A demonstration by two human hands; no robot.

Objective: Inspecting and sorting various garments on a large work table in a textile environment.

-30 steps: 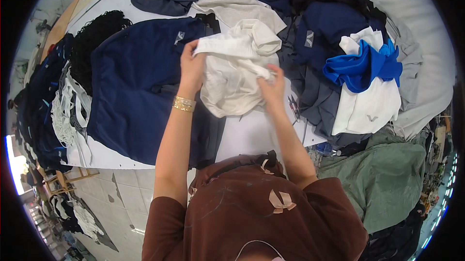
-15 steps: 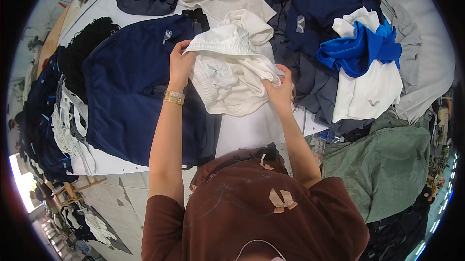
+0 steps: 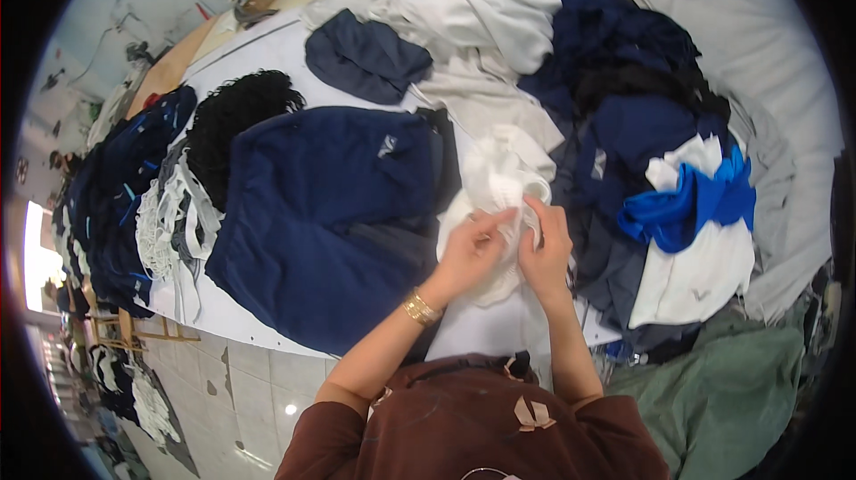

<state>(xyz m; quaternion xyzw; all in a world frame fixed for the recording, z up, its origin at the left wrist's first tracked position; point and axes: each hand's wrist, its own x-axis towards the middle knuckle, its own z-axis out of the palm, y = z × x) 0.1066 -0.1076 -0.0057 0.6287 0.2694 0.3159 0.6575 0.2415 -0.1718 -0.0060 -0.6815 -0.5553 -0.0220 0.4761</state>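
Note:
A white garment with a gathered elastic waistband lies bunched in front of me, its waistband edge raised between my hands. My left hand is closed on the near left side of that edge, a gold watch on its wrist. Close beside it, my right hand pinches the waistband between thumb and fingers. Just left of the garment, navy trousers are spread flat on the white table, with a dark grey layer partly beneath them. My fingers hide part of the waistband.
Right of my hands lie navy and grey garments, topped by a bright blue cloth and a white folded piece. Farther back are a dark grey bundle and a cream fabric heap. Black fringe and white strips lie left.
My hands have come together from opposite sides of the stretched waistband, which is now bunched between them. The view has shifted, so the table's things appear lower and farther right.

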